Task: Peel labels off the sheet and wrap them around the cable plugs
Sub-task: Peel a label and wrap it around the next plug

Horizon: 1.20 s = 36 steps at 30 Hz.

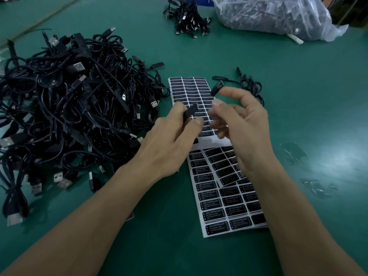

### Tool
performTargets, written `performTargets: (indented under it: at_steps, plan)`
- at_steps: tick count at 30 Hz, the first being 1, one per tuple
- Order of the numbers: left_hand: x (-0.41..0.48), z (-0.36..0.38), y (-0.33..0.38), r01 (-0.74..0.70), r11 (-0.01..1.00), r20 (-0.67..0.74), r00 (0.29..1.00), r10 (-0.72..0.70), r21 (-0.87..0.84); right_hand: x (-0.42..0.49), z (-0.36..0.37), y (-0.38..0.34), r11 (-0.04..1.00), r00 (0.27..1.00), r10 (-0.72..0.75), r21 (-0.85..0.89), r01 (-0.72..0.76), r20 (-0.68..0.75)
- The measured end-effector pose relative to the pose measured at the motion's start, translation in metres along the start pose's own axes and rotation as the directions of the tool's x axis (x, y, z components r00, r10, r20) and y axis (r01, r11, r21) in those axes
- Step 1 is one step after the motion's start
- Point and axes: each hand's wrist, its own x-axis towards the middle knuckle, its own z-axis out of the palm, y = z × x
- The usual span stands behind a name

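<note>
Left hand (173, 140) pinches a black plug (190, 112) between thumb and fingers, over the label sheets. Right hand (239, 126) faces it, fingers loosely curled and blurred; whether it carries a label, cannot tell. Near sheet (225, 198) looks full. Far sheet (189, 89) shows bare backing at its near end, so some labels are used. Plug's long axis runs near-left to far-right, free end pointing away. Big cable pile (69, 108) lies left and one loose cable (251, 86) beyond. Judged: much remains.

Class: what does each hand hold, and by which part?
The left hand pinches a black cable plug by its lower end. The right hand is blurred: cannot tell.
</note>
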Motion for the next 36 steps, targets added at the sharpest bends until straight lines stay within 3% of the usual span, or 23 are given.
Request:
performTargets:
  at_steps: [3, 10, 14, 18, 24, 28, 32, 36]
  plan:
    - [0.000, 0.000, 0.001, 0.013, 1.000, 0.025, 1.000, -0.013, -0.004, -0.003, 0.004, 0.000, 0.998, 0.995, -0.050, 0.029, 0.048, 0.089]
    - [0.000, 0.000, 0.004, 0.004, 0.996, 0.061, 0.998, -0.009, 0.088, -0.006, 0.007, -0.004, 0.992, 0.985, -0.109, 0.076, 0.099, 0.132]
    - [-0.001, 0.000, 0.004, -0.016, 0.994, 0.081, 0.997, 0.007, 0.109, -0.004, 0.005, 0.001, 0.992, 0.990, -0.124, -0.007, 0.125, 0.060]
    - [0.001, 0.000, -0.001, -0.066, 0.998, 0.016, 0.998, 0.066, -0.002, 0.001, 0.000, 0.004, 0.991, 0.991, -0.123, -0.049, 0.121, -0.045]
    - [0.006, -0.005, -0.005, -0.083, 0.995, -0.041, 0.995, 0.086, 0.058, 0.001, 0.000, 0.006, 0.982, 0.983, -0.179, -0.073, 0.175, -0.045]
    - [0.007, -0.005, -0.006, -0.048, 0.999, -0.126, 0.991, 0.046, -0.007, 0.000, 0.002, 0.003, 0.978, 0.975, -0.198, -0.081, 0.191, -0.103]
    - [0.009, -0.003, -0.009, -0.016, 0.999, -0.179, 0.984, 0.008, -0.045, -0.001, 0.003, -0.002, 0.994, 0.982, -0.083, 0.059, 0.094, -0.167]
    - [0.010, 0.000, -0.010, -0.019, 0.998, -0.190, 0.982, 0.008, -0.055, -0.004, 0.008, -0.001, 0.987, 0.996, 0.059, 0.152, -0.050, -0.059]
